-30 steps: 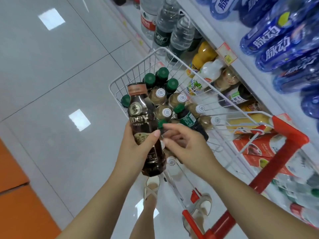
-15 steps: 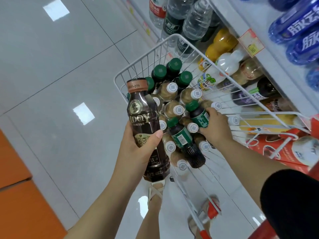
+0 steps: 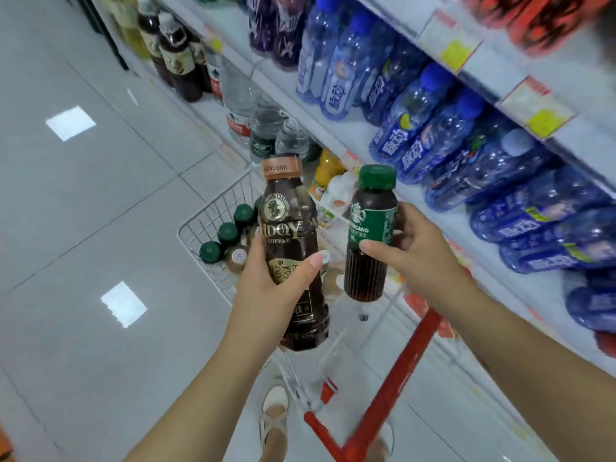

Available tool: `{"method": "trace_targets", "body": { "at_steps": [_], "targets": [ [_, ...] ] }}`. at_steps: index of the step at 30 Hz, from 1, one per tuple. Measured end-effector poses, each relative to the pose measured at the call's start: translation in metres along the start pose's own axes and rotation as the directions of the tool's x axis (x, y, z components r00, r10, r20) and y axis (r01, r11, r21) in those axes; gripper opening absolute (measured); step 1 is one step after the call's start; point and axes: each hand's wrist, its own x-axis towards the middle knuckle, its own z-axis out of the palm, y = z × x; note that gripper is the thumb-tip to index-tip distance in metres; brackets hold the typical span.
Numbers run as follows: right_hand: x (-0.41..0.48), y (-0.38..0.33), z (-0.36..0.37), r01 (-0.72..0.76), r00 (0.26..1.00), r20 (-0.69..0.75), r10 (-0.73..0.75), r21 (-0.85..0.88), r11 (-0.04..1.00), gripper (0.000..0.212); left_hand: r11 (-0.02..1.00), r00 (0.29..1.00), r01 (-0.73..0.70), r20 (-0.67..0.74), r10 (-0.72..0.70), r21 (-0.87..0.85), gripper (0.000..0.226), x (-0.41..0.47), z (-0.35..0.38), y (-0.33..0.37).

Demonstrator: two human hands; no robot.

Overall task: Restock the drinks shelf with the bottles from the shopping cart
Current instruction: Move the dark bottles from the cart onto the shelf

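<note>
two coffee bottles above the cart [image 3: 213,228]: left hand [image 3: 266,288] grips the tall one [image 3: 290,248], right hand [image 3: 416,251] the green-capped one [image 3: 370,235].

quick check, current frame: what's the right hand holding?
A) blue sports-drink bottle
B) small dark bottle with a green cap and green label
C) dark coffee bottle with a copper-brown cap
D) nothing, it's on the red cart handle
B: the right hand grips the small dark bottle with a green cap and green label above the white wire shopping cart; the copper-capped coffee bottle is in the left hand.
</note>
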Motion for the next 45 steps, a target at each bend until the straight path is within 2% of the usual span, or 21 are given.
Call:
{"method": "trace_targets", "body": {
  "at_steps": [2,5,7,10,12,15,18,22,26,30,34,40,45],
  "targets": [
    [-0.028,-0.041,-0.038,0.071,0.996,-0.062,-0.065,0.094,0.993,0.051,0.997,0.995,-0.073,0.074,0.071,0.029,0.044,-0.014,0.02,0.04],
    [-0.074,-0.097,-0.094,0.178,0.973,-0.179,-0.145,0.181,0.967,0.054,0.974,0.957,-0.218,0.206,0.202,0.057,0.034,-0.036,0.054,0.104],
    [-0.105,-0.128,-0.129,0.252,0.944,-0.27,-0.188,0.226,0.941,0.054,0.947,0.911,-0.316,0.297,0.287,0.051,0.039,-0.052,0.079,0.146],
    [-0.148,-0.16,-0.179,0.375,0.875,-0.418,-0.245,0.264,0.888,0.071,0.901,0.83,-0.431,0.412,0.377,0.042,0.036,-0.081,0.12,0.201],
    [-0.174,-0.177,-0.211,0.456,0.82,-0.501,-0.278,0.277,0.846,0.066,0.871,0.779,-0.491,0.459,0.428,0.021,0.034,-0.103,0.146,0.235],
    [-0.211,-0.19,-0.253,0.532,0.774,-0.547,-0.32,0.287,0.797,0.044,0.799,0.691,-0.601,0.484,0.536,-0.026,0.042,-0.133,0.185,0.274],
    [-0.244,-0.193,-0.289,0.576,0.737,-0.57,-0.364,0.246,0.78,0.042,0.751,0.631,-0.655,0.485,0.606,-0.085,0.048,-0.164,0.231,0.302],
    [-0.284,-0.184,-0.338,0.59,0.677,-0.597,-0.429,0.092,0.802,0.042,0.752,0.597,-0.639,0.51,0.618,-0.164,0.047,-0.206,0.298,0.316],
    [-0.309,-0.16,-0.401,0.586,0.649,-0.595,-0.474,-0.008,0.811,0.054,0.756,0.587,-0.627,0.524,0.617,-0.188,0.046,-0.234,0.367,0.311],
    [-0.313,-0.135,-0.459,0.572,0.566,-0.64,-0.52,-0.15,0.807,0.047,0.811,0.638,-0.56,0.537,0.551,-0.167,0.048,-0.245,0.417,0.294],
    [-0.301,-0.121,-0.501,0.513,0.513,-0.67,-0.536,-0.262,0.818,0.05,0.843,0.681,-0.524,0.535,0.499,-0.12,0.047,-0.241,0.449,0.288],
    [-0.257,-0.12,-0.54,0.473,0.51,-0.713,-0.481,-0.234,0.849,0.055,0.854,0.688,-0.51,0.548,0.477,-0.104,0.042,-0.222,0.468,0.301],
    [-0.215,-0.122,-0.556,0.404,0.466,-0.804,-0.37,-0.179,0.897,0.045,0.853,0.669,-0.514,0.58,0.466,-0.092,0.037,-0.201,0.471,0.318]
  ]
}}
